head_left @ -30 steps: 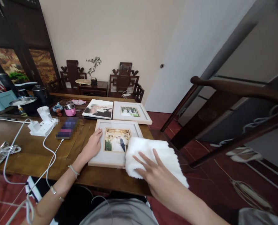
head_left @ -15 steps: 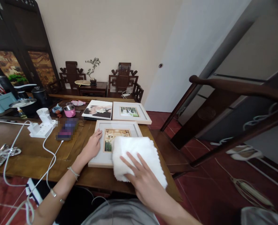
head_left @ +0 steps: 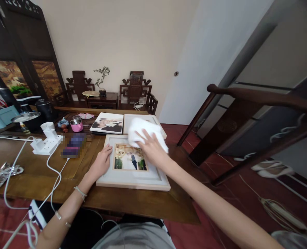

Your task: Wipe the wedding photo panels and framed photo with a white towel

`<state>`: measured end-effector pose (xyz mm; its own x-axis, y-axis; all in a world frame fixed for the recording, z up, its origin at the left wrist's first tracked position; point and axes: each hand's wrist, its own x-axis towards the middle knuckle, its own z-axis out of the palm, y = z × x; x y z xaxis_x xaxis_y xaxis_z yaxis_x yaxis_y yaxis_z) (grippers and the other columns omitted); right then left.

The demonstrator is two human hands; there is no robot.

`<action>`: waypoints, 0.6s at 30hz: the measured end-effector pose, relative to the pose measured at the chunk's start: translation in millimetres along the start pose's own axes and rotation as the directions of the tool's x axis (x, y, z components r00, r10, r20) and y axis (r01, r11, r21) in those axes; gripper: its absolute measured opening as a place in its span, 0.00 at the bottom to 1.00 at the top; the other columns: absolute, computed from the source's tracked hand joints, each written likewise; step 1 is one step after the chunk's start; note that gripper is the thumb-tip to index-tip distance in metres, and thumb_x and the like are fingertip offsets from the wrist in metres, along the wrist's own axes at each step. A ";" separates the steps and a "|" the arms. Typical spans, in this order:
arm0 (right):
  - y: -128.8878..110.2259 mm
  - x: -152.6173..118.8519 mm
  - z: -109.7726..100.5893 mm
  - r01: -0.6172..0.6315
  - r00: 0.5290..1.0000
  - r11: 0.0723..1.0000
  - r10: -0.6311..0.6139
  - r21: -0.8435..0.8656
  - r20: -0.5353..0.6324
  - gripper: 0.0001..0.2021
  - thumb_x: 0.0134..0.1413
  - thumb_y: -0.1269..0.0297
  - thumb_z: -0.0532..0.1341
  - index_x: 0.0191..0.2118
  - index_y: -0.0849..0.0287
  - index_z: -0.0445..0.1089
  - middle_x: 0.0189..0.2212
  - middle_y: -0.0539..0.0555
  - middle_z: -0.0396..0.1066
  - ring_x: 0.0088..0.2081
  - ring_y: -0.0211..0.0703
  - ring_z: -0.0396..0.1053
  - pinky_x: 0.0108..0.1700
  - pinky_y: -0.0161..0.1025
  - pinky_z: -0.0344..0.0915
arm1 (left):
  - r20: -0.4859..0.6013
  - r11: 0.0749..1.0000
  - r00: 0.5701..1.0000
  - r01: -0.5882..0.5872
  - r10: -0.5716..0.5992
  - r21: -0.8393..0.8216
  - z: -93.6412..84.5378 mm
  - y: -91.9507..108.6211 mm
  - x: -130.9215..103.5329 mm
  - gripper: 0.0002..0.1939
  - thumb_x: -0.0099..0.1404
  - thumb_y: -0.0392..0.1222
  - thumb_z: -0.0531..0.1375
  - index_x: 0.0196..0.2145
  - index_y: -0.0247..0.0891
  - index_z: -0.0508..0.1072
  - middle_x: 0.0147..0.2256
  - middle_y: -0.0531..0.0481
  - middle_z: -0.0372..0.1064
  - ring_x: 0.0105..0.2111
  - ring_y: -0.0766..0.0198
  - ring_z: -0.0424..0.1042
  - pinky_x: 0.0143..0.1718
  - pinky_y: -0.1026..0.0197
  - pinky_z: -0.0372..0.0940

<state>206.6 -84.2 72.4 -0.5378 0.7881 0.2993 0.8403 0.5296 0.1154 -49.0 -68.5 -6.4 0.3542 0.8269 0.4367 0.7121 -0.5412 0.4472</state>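
A light wooden picture frame (head_left: 132,185) with a wide white mount and a wedding photo lies flat on the brown table. My left hand (head_left: 103,160) holds its left edge, the fingers curled over the rim. My right hand (head_left: 153,147) presses a folded white cloth (head_left: 145,128) at the frame's upper right corner, fingers spread over the fluffy fabric. The cloth hides that corner and also covers part of a second picture frame (head_left: 127,124) lying just behind. Beside the second frame is a white photo album or panel (head_left: 108,123) with a picture on it.
On the left are a white power strip (head_left: 46,145) with cables, a phone (head_left: 73,145), a pink cup (head_left: 76,125) and a pan (head_left: 26,117). A clear plastic object (head_left: 0,178) lies near the table's left end. A dark wooden chair (head_left: 226,121) stands close on the right.
My right hand has slid the white cloth away from me, from the frame's lower right to its upper right corner, uncovering the photo. My left hand stays at the left edge.
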 end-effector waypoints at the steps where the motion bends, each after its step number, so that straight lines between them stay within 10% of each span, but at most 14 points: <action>1: -6.8 21.8 3.4 0.054 0.999 0.998 -0.054 -0.010 0.006 0.26 0.49 0.84 0.52 0.54 0.61 0.66 0.67 0.60 0.45 0.67 0.66 0.35 0.61 0.70 0.42 | -0.003 1.000 1.000 -0.005 0.005 -0.006 -0.2 -0.3 0.0 0.23 0.61 0.28 0.47 0.51 0.28 0.71 0.55 0.36 0.66 0.61 0.51 0.58 0.62 0.44 0.55; 8: -44.6 102.0 39.5 0.218 0.970 0.976 -0.214 -0.020 0.119 0.20 0.59 0.78 0.49 0.54 0.57 0.66 0.65 0.57 0.52 0.66 0.61 0.41 0.61 0.68 0.43 | 0.002 1.000 1.000 -0.021 0.021 -0.004 -0.7 -2.0 0.4 0.27 0.57 0.24 0.47 0.52 0.32 0.71 0.54 0.39 0.68 0.60 0.53 0.60 0.62 0.45 0.56; 18: 16.8 51.2 40.0 0.132 0.972 0.988 -0.114 -0.075 0.208 0.23 0.53 0.82 0.52 0.50 0.57 0.71 0.63 0.58 0.56 0.65 0.61 0.45 0.59 0.70 0.44 | -0.042 0.994 0.999 -0.038 0.034 -0.102 8.8 -12.3 -4.7 0.25 0.59 0.25 0.48 0.51 0.32 0.71 0.55 0.39 0.67 0.62 0.53 0.57 0.62 0.42 0.54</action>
<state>190.5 -22.4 51.9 -0.6326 0.7702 0.0810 0.7645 0.6043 0.2243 -54.0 -64.4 -20.8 0.3523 0.8012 0.4837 0.6330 -0.5847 0.5074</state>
